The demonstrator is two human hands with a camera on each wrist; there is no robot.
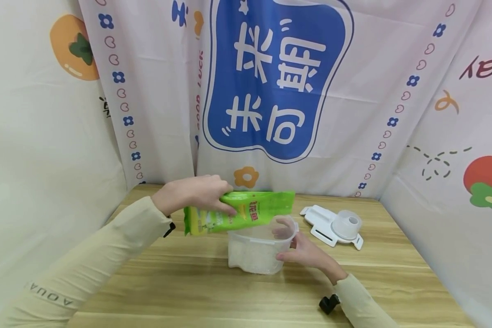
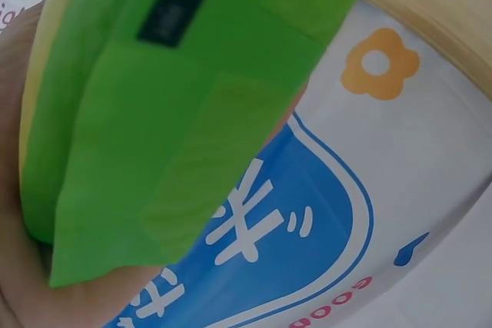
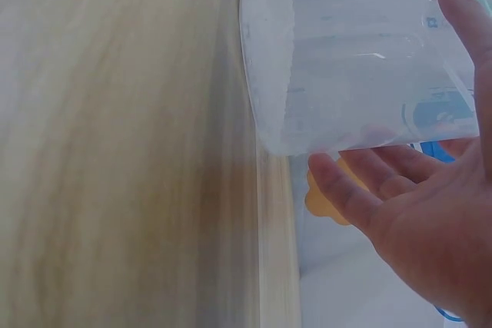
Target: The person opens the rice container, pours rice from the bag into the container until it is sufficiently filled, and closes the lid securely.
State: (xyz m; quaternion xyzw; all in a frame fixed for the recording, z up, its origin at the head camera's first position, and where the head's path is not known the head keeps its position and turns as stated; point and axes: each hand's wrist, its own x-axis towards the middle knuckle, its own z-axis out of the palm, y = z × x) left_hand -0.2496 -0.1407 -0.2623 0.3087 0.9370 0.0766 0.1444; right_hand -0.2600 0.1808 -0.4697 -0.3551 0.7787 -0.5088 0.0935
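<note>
White printed fabric point(image 1: 168, 100) hangs behind a wood-grained table point(image 1: 180, 291), and out in the middle it's a two-handed affair: the left hand point(image 1: 201, 193) has its grip clamped over a long, glossy green-and-yellow plastic bag point(image 1: 246, 212), thumb at the front, and the right hand point(image 1: 305, 250) is curled round the side of a clear, round-cornered plastic container point(image 3: 361, 74). The bag's far-right end sits over the container's mouth; whether that end is open, I can't tell from these angles. Trouble, if it comes, likely starts there: the film looks soft, so a slack squeeze could let the bag fold or slide, and a pour going wide could scatter grains past the rim. The container stands upright with a whitish fill point(image 3: 269, 74) along its bottom; knock it with the bag while the right hand loosens and it might skid or tip. Farther right, the white plastic lid with its round translucent cup point(image 1: 321, 223) lies well within reach of any spill.
</note>
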